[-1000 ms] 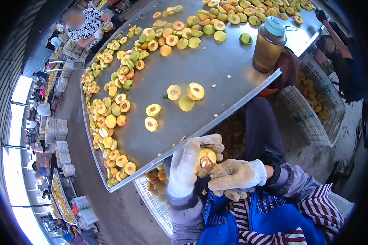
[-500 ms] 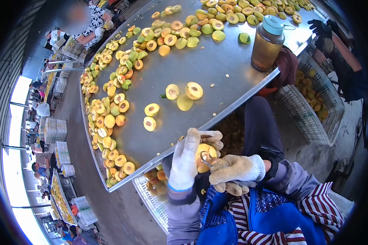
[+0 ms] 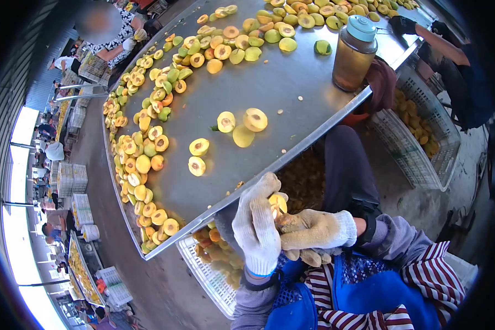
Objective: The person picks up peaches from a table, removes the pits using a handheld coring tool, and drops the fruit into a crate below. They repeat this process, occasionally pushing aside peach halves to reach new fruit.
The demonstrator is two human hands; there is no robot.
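Since a second ago my left hand (image 3: 257, 228) has rolled over the yellow peach (image 3: 279, 202). The glove's back now faces me, and only a sliver of fruit shows past its fingers (image 3: 261, 192). The metal loop seen then is hidden. Both gloved hands are closed: the left wraps the peach, and the right hand (image 3: 315, 231) is fisted against it, below the steel table (image 3: 291, 157) edge and above a white crate (image 3: 203, 278).

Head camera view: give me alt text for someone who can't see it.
Two gloved hands meet over the person's lap: the left hand holds a yellow fruit while the right hand presses against it. Ahead, a metal table carries many halved fruits and a capped bottle; a white crate of fruit sits under its edge.
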